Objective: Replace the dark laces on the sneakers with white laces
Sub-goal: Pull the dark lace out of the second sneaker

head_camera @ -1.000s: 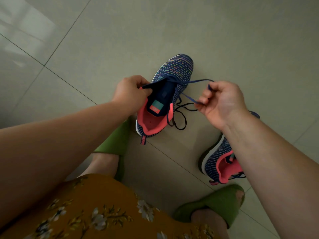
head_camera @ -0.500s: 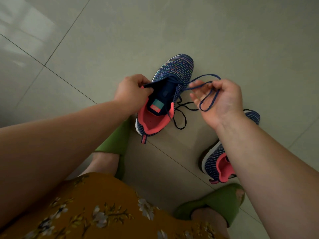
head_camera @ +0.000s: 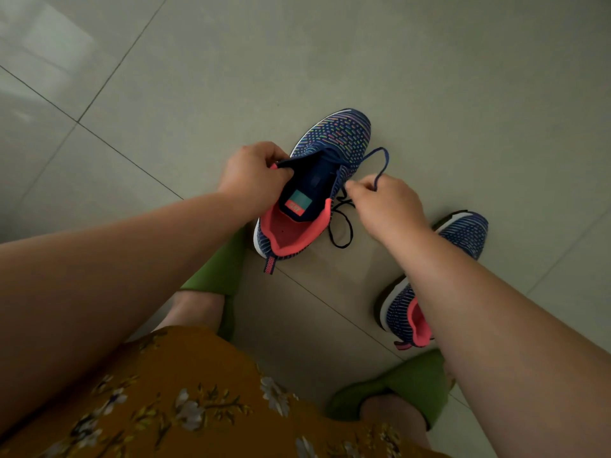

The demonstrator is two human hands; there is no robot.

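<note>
Insole label [head_camera: 296, 202] in sneaker [head_camera: 334, 137] (print unreadable)

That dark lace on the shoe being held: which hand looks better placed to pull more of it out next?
The right hand, probably. It already pinches the dark lace beside the eyelets, with a loop arcing above it. The left hand is busy gripping the held sneaker at its collar, steadying it.

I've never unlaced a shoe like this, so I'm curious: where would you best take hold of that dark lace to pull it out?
Pinch the dark blue lace on its raised loop beside the blue knit sneaker, coming from the sneaker's right. There it arches clear of the eyelets, so fingers can likely close round it, as the right hand does, while the left hand grips the collar.
</note>
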